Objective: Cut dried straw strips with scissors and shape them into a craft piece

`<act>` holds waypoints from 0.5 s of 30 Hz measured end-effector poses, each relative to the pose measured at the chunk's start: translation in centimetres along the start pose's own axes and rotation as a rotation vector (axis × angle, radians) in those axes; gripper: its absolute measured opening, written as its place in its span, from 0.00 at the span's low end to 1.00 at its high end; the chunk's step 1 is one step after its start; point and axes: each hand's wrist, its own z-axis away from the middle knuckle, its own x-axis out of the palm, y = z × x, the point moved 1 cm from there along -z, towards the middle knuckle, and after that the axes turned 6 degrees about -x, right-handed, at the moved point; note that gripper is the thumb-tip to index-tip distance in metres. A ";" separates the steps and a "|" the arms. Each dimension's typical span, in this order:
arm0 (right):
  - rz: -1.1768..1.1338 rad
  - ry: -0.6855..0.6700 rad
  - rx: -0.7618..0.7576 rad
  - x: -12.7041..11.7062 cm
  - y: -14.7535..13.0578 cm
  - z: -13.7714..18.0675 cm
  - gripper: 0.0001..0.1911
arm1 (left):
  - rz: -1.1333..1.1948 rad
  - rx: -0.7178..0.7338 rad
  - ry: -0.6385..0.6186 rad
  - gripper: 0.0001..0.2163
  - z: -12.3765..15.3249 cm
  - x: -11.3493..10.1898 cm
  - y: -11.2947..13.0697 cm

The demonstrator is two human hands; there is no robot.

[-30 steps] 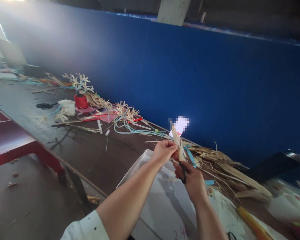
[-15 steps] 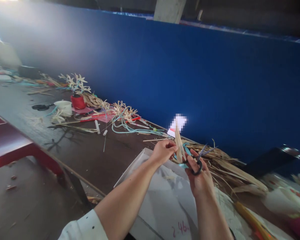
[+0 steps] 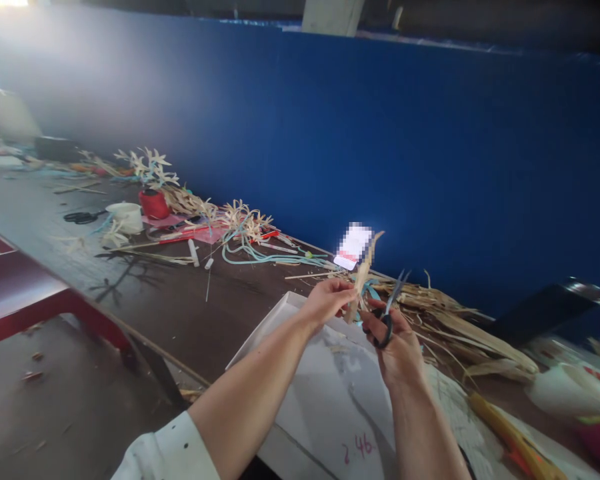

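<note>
My left hand (image 3: 332, 299) is closed in a pinch on a pale, dry husk strip (image 3: 362, 275) that stands tilted up to the right. Dark-handled scissors (image 3: 393, 300) are in my right hand (image 3: 399, 343), their handle loops around my fingers and the blades pointing up. The blades look nearly closed and are apart from the strip. Both hands hover over the top end of a white box lid (image 3: 325, 393) with red handwriting. Behind my right hand lies a heap of dry husks (image 3: 455, 327), and bits of light blue material show between the hands.
A lit phone (image 3: 353, 245) leans on the blue partition (image 3: 430, 147). Leftward along the table are husk flowers (image 3: 245, 220), light blue cords (image 3: 265, 257), a red thread spool (image 3: 154, 204), a white cup (image 3: 126, 217) and other scissors (image 3: 84, 217). A dark red stool (image 3: 35, 287) stands at the left.
The husk strip has tipped from nearly upright to leaning right. The scissors have shifted slightly left, and their blades, spread before, have come together.
</note>
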 end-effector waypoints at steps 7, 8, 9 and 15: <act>0.039 -0.035 0.047 0.2 0.2 0.1 0.19 | 0.054 0.048 0.004 0.18 -0.1 -0.1 -0.1; 0.039 -0.029 0.054 0.2 0.2 0.1 0.19 | 0.036 0.045 0.012 0.19 0.0 -0.1 0.0; 0.037 -0.021 0.063 0.1 0.2 0.1 0.19 | 0.018 0.044 0.019 0.19 0.0 -0.1 0.1; 0.010 0.050 0.132 0.1 -0.1 0.0 0.21 | -0.154 0.016 0.110 0.16 -0.2 -0.7 0.0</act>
